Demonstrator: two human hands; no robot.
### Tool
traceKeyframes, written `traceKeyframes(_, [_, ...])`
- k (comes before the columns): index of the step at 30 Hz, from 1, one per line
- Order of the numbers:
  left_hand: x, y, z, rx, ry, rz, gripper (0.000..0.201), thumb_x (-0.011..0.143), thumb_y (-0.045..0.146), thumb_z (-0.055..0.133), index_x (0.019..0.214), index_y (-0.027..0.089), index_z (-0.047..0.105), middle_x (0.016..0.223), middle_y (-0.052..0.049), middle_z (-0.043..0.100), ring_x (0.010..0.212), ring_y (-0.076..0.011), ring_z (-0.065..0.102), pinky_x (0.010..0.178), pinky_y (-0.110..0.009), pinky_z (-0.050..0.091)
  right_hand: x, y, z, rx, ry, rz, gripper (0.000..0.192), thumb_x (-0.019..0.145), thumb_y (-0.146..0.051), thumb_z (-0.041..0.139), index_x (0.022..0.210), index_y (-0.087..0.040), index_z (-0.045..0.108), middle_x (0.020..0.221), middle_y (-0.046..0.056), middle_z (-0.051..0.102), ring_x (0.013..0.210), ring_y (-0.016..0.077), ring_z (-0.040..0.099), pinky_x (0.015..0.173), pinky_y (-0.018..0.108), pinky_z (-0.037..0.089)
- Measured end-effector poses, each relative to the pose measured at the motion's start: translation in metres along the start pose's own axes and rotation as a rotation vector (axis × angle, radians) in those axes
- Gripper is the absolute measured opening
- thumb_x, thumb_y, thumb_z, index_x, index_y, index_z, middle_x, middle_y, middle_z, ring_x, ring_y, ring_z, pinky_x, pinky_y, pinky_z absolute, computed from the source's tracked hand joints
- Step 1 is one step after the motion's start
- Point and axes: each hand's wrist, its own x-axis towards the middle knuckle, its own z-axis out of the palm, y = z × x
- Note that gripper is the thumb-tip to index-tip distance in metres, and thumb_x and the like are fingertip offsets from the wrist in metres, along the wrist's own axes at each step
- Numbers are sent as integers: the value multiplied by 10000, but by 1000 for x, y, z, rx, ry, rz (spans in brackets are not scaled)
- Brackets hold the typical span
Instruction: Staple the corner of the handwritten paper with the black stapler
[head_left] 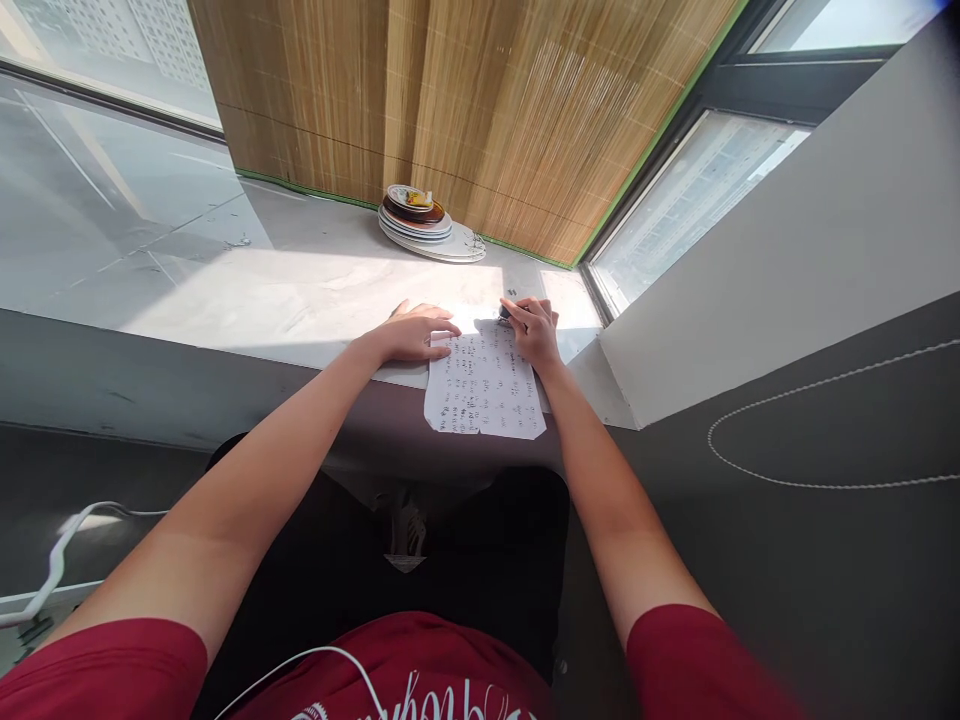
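A white sheet of paper [484, 385] covered with rows of dark handwriting lies on the pale window sill [285, 290], its near end hanging over the sill's front edge. My left hand [414, 333] rests flat on the sill with its fingertips on the paper's upper left corner. My right hand [534, 328] is at the paper's upper right corner, fingers closed around a small dark pen [505, 314] whose tip touches the top of the sheet.
A stack of plates [429, 226] stands at the back of the sill against a bamboo blind [480, 110]. Window panes flank the blind on both sides. A grey wall [787, 250] rises on the right. A white cable [56, 560] lies low left.
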Motion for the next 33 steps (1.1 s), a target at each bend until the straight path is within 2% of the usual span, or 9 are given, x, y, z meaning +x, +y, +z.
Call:
traceKeyframes(13, [0, 0, 1, 6, 18, -1, 501, 1036, 570, 599, 1485, 374, 703, 1706, -69, 524, 1602, -351, 388, 1342, -680, 109, 1, 2, -1, 74, -3, 34, 448, 1097, -234, 476, 1410, -365, 769, 1216, 92, 718, 1209, 315, 550, 1038, 535, 427])
traceKeyframes(27, [-1, 3, -1, 7, 9, -1, 509, 1033, 558, 596, 1494, 368, 697, 1714, -81, 513, 1611, -362, 382, 1333, -717, 106, 0, -5, -4, 34, -36, 26, 460, 1112, -265, 428, 1414, -347, 765, 1231, 100, 719, 1237, 326, 542, 1057, 533, 389])
traceKeyframes(33, [0, 2, -1, 2, 5, -7, 508, 1025, 551, 598, 1486, 366, 701, 1713, -75, 515, 1608, -363, 387, 1340, -701, 120, 4, -7, -1, -40, -128, -16, 484, 1122, -283, 397, 1437, -373, 753, 1256, 117, 703, 1240, 354, 503, 1069, 561, 339])
